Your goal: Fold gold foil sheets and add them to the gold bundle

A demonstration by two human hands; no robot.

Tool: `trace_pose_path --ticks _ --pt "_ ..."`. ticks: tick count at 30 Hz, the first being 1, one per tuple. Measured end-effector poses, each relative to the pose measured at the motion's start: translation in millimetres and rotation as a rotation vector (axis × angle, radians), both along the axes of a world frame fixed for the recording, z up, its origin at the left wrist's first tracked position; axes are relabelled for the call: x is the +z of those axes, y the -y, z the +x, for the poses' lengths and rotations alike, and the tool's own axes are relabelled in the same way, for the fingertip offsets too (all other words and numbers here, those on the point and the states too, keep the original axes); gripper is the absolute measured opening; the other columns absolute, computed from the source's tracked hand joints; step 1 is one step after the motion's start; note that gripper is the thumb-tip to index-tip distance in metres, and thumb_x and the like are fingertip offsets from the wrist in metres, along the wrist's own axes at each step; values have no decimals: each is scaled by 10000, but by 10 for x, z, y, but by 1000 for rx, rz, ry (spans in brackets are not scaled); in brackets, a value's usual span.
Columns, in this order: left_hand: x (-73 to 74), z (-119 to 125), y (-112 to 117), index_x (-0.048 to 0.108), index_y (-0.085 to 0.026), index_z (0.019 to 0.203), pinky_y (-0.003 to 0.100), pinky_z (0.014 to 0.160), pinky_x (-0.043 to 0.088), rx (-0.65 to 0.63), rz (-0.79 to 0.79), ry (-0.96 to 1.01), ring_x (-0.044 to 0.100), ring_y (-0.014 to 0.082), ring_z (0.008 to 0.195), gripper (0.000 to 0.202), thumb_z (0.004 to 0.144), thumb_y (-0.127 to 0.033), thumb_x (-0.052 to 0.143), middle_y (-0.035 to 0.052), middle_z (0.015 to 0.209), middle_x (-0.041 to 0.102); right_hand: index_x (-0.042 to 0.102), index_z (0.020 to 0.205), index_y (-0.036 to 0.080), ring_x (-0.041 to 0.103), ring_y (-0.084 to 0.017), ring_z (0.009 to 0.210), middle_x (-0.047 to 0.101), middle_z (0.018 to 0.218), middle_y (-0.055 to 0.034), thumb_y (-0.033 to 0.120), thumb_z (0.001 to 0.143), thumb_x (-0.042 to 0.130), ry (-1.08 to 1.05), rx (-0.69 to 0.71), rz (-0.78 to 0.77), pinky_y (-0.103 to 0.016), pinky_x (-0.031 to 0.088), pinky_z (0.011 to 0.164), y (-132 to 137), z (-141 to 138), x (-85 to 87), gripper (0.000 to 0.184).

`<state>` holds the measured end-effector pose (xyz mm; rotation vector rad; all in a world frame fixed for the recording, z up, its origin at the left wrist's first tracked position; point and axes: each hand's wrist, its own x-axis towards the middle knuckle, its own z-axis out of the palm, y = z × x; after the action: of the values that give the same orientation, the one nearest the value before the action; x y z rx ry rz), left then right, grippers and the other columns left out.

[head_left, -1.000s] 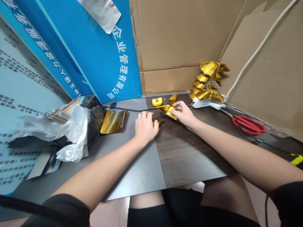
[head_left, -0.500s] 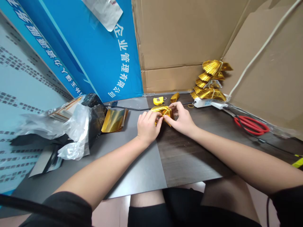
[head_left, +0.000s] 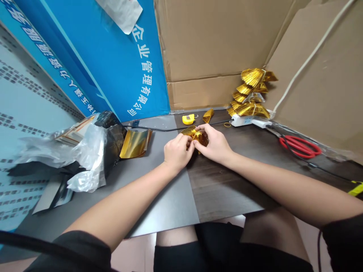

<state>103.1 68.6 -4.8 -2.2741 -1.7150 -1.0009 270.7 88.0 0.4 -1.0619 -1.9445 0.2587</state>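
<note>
Between my two hands, over the dark part of the table, is a bundle of folded gold foil paper with a thin rubber band around its middle. My left hand is closed on the bundle's left side, thumb and fingers meeting near the band. My right hand grips the other side, its thumb tip close to the left thumb and its index finger over the top. The fingers hide much of the foil. Just behind lie a yellow tape measure and a small folded gold piece.
A stack of flat gold sheets lies left, beside crumpled plastic bags. At the right are a pile of banded gold bundles, a white power strip and red-handled scissors. A loose rubber band lies near the strip.
My right hand has turned and closed in, its index finger now over the top of the bundle. The band sits closer around the foil. The view has shifted slightly.
</note>
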Motion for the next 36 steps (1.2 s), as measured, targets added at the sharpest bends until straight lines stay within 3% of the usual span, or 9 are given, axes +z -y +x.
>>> trace_pose_path --ticks 11,14,17,23,29,33,36 --pt "-26 -30 -49 611 -202 830 231 695 376 -55 103 5 555 87 765 117 902 -289 579 -4 844 649 514 1143 219 675 -227 919 683 1039 -73 312 839 639 -103 119 -92 -384 562 820 -30 22 -24 342" --pt "-20 -36 -57 572 -201 826 236 715 385 -76 112 5 550 98 774 106 907 -264 544 0 832 632 460 1093 224 655 -212 860 645 976 -60 322 837 647 -121 126 -40 -371 563 783 -64 35 -53 332" --pt "-22 -30 -53 550 -206 826 237 724 397 -96 103 18 552 104 791 108 914 -261 524 4 839 625 462 974 234 606 -193 776 601 893 -44 302 867 609 -56 139 29 -358 546 730 -94 55 -55 194" --pt "-39 -49 -68 538 -214 864 210 700 418 -130 46 132 578 85 762 111 941 -272 485 -8 833 638 592 882 228 598 -201 818 601 866 -56 239 913 570 33 167 164 -362 538 759 -90 64 -37 40" --pt "-51 -70 -109 500 -226 977 154 735 497 -276 -15 338 647 42 799 32 946 -229 493 -13 917 691 743 994 248 670 -213 930 673 1030 -83 242 930 588 69 134 213 -391 580 850 -118 96 -78 168" --pt "-91 -51 -116 371 -254 1170 130 744 540 -380 -100 560 667 27 796 240 958 -242 482 -26 912 686 783 1012 244 692 -216 943 689 1070 -95 252 942 584 72 150 258 -394 598 850 -183 130 -120 211" --pt "-126 -43 -119 335 -265 1196 147 813 572 -471 -81 621 673 29 867 261 966 -244 458 -13 948 677 774 1133 263 697 -216 954 694 1089 -94 245 951 568 106 160 250 -388 604 839 -203 123 -143 275"
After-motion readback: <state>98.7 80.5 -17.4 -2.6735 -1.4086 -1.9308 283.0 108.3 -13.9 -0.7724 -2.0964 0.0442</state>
